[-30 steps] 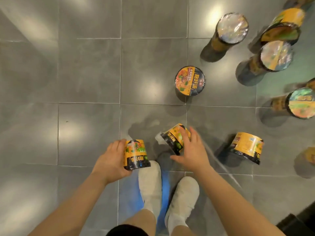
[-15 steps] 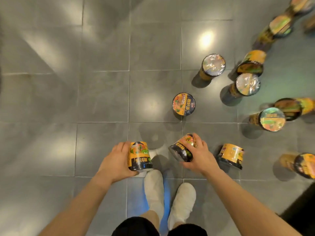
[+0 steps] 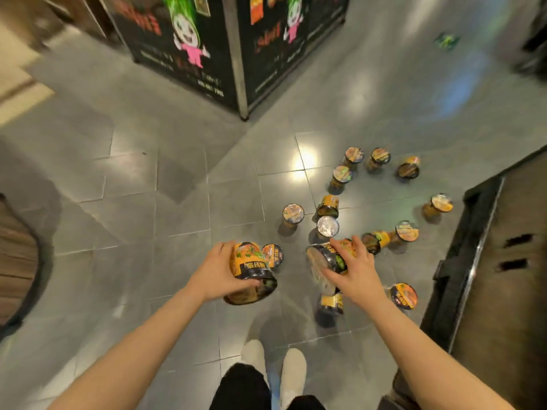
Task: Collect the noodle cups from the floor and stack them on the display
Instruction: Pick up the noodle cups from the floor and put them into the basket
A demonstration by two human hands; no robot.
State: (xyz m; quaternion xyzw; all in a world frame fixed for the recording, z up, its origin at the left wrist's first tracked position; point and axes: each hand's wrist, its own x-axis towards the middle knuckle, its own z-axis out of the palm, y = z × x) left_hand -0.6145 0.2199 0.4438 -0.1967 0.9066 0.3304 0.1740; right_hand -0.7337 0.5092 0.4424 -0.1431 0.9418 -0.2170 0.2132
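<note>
head view, looking down at a grey tiled floor (image 3: 133, 179). the left hand (image 3: 217, 272) is gripping a noodle cup (image 3: 251, 270) by its side wall, fingers curled round the yellow-and-black label, the cup tilted with one end facing down toward the camera. the right hand (image 3: 353, 267) is gripping a second noodle cup (image 3: 328, 255) from above, fingers wrapping over its side, the cup lying tilted with its lid end pointing left. both cups are being held clear of the floor, in front of the person's white shoes (image 3: 275, 368). more noodle cups (image 3: 340, 202) are lying scattered on the tiles beyond and to the right of the hands, some standing upright, some on their sides; one is sitting just beyond the left hand's cup, and one is lying below the right hand. a black display stand with cartoon graphics (image 3: 189, 45) is standing at the top of the view, well apart from the cups. a dark unit (image 3: 500, 261) is bordering the right edge.
</note>
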